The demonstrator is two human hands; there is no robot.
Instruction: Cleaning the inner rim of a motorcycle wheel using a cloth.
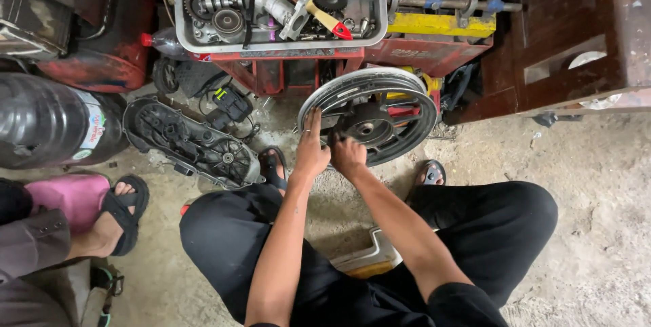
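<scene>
head view, looking straight down. i see the person seated low on a small stool (pixel 369 259), black trousers, knees spread, both bare arms reaching forward.

the wheel (pixel 369 115), a dark motorcycle rim with a silver edge and a drum hub at its centre, stands on the concrete floor (pixel 597 185) between the sandalled feet, tilted and leaning back toward the red cabinet (pixel 420 52).

left hand (pixel 310 152): fingers extended and mostly together, fingertips up on the near left edge of the rim, palm lying against the wheel. not clamped, more a flat brace.

right hand (pixel 348 156): just beside the left, almost touching it, fingers curled in against the wheel below the hub. i cannot tell whether they close on a spoke or on something small; the knuckles hide it.

around it: a grey metal tray (pixel 178 15) on top of the cabinet, packed with gears, sockets, and a red-tipped tool (pixel 330 22). to the right of the tray, a yellow-and-blue fixture (pixel 447 23). left of the wheel, a black engine cover (pixel 193 142) lies flat on the floor, cables near it. far left a large dark plastic jug (pixel 47 120) on its side. bottom left, another person's foot (pixel 112 218) in a black sandal, well apart from the wheel.
</scene>
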